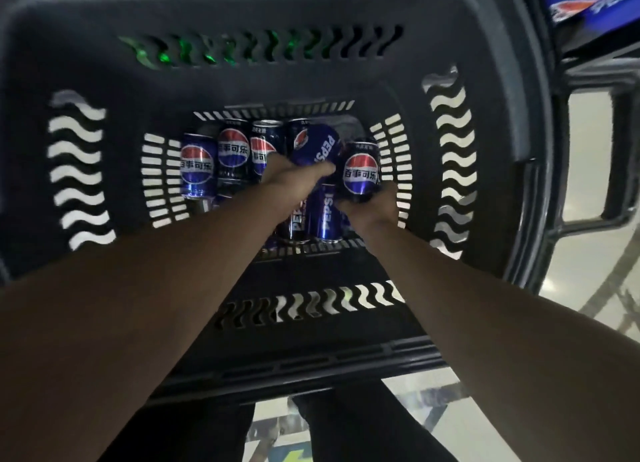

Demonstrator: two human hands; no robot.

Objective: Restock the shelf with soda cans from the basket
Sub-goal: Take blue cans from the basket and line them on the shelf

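Blue soda cans (197, 165) are crowded on the floor of the deep black basket (76, 63), where a tilted can (317, 146) is gripped by the left hand (289, 177) and an upright can (361, 170) by the right hand (375, 208), just beside the slotted right wall (393, 156).

The black basket (145, 90) is open above; its slotted walls hem every side. Pepsi cans (197, 167) crowd the basket's floor, leaving a bare patch at its far right corner.
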